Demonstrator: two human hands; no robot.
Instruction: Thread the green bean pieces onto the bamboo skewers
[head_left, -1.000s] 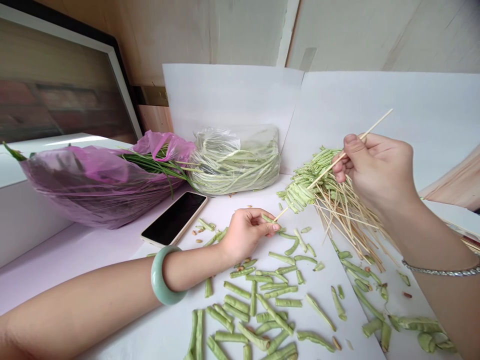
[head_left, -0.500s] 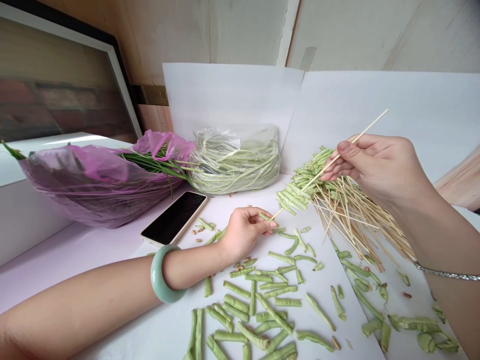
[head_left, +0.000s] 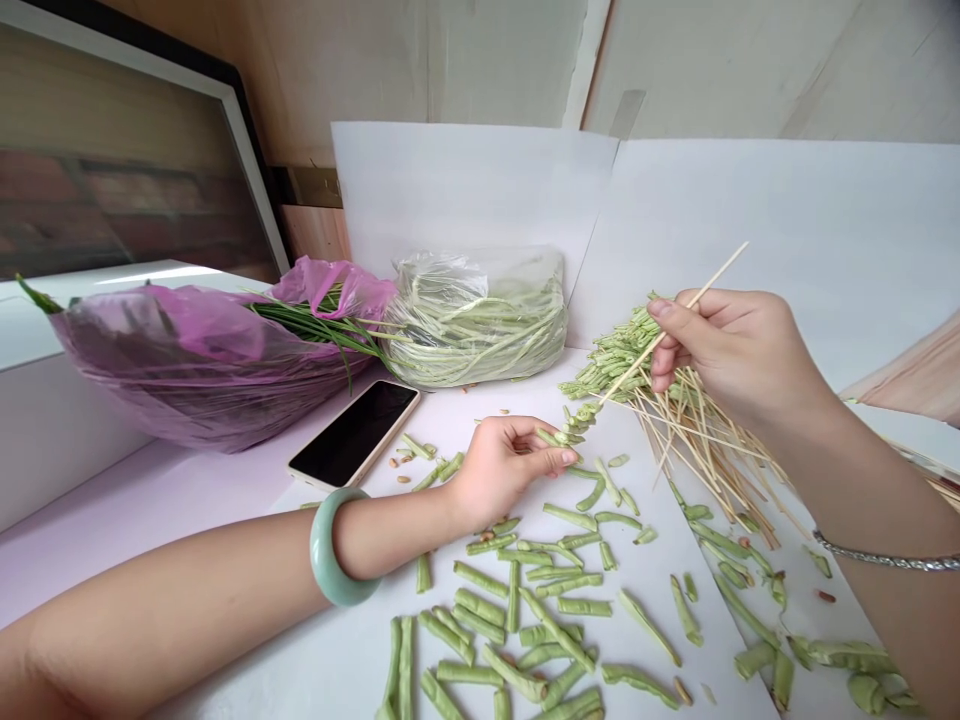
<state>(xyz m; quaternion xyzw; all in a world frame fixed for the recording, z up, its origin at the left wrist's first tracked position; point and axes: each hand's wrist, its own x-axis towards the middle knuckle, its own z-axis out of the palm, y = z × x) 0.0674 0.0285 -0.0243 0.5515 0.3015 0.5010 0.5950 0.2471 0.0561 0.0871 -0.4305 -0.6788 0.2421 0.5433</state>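
My right hand (head_left: 731,340) pinches a thin wooden skewer (head_left: 626,375) that slants down to the left. Green bean pieces (head_left: 574,425) are threaded on the skewer's lower part. At that lower end my left hand (head_left: 510,465) has thumb and fingers closed on a bean piece; the skewer's tip is hidden there. Behind my right hand lies a pile of filled bean skewers (head_left: 619,350), their bare sticks (head_left: 712,460) fanning toward the front right. Many loose cut bean pieces (head_left: 555,630) are scattered on the white paper below my hands.
A black-screened phone (head_left: 352,435) lies left of my left hand. Behind it are a purple bag of greens (head_left: 202,370) and a clear bag of long beans (head_left: 480,325). More bean scraps (head_left: 840,655) lie at the lower right. White boards (head_left: 465,190) stand at the back.
My right hand has moved slightly left and down with the skewer. The threaded beans now sit closer to my left hand and appear edge-on. The view has shifted slightly.
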